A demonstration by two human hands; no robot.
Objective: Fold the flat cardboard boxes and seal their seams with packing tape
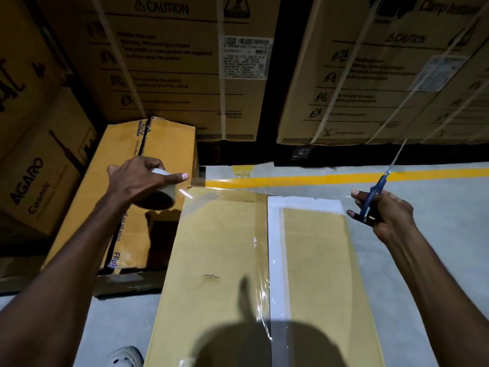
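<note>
A folded cardboard box [217,260] stands in front of me, its top flaps meeting at a centre seam covered with clear tape [264,260]. My left hand [137,178] grips a roll of clear packing tape [165,193] just past the box's far left corner. A strip of clear tape [264,190] stretches from the roll across the far edge to my right hand [383,215]. That hand pinches the strip's end and holds blue-handled scissors [381,186], blades pointing up and away.
A second yellow-brown box [158,144] lies tilted to the left. Large strapped cartons [185,62] form a wall behind. More cartons [29,160] stack at the far left. A yellow line [317,178] crosses the grey floor. My white shoe [127,357] shows at the bottom.
</note>
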